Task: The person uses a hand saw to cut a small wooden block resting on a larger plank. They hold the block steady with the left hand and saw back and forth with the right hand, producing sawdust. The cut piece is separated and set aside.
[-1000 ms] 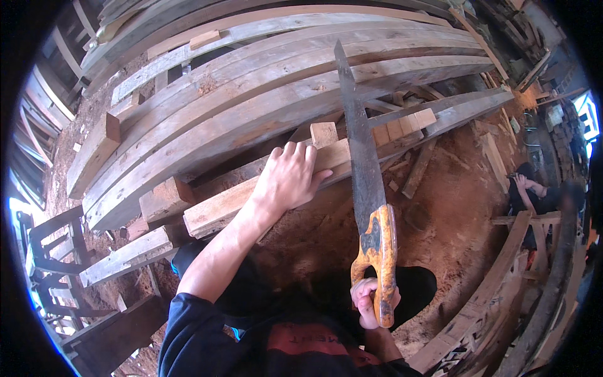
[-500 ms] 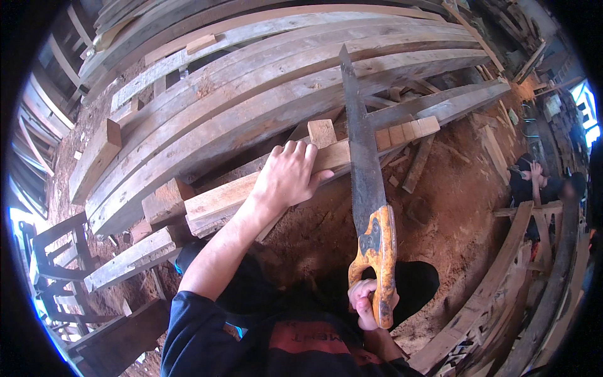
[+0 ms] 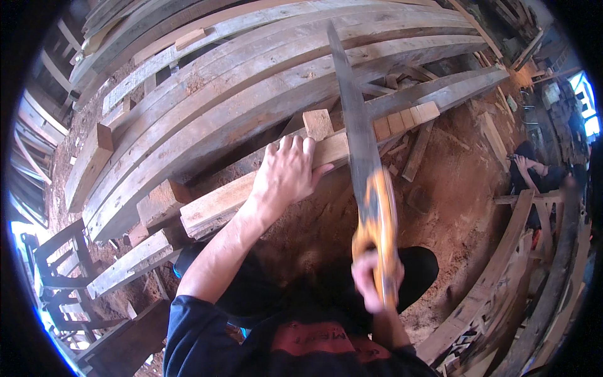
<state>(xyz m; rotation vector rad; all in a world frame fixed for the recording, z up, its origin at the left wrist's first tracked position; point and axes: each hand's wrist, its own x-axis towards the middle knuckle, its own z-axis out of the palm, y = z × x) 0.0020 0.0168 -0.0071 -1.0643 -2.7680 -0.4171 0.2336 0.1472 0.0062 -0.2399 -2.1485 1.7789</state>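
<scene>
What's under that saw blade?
The saw blade crosses a pale beam, visible to its left, with block-like wood segments to its right and long planks near its tip. The strip directly beneath is covered; any cut there can't be seen.

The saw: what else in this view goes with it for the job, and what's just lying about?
In the job:
the saw, held in the right grip
the pale timber under the left grip, crossed by the blade in view

Apparently just lying about:
the long beams behind
the curved planks at right
</scene>
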